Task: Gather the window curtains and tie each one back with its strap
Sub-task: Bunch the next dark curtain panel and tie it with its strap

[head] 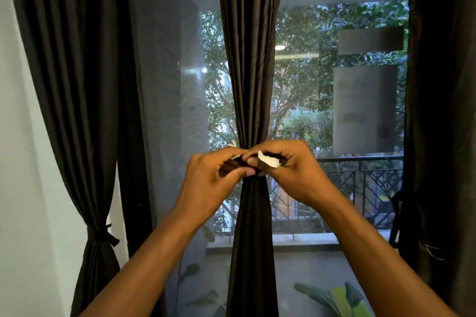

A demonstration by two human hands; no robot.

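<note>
A dark brown middle curtain [251,72] hangs gathered into a narrow bundle in front of the window. My left hand [211,180] and my right hand [291,170] meet at its pinched waist. Both pinch the ends of a dark strap [238,165] wrapped round the bundle; a white patch [269,161] on one strap end shows by my right fingers. The left curtain [85,110] is gathered and bound low down by a dark knotted strap [103,235]. The right curtain [443,110] hangs at the frame's edge, with a dark strap [396,213] dangling beside it.
A mesh screen and window glass [175,85] stand behind the curtains. Outside are a balcony railing [365,183], trees and a concrete pillar. Green plant leaves [340,298] rise at the bottom right. A white wall [23,188] lies on the left.
</note>
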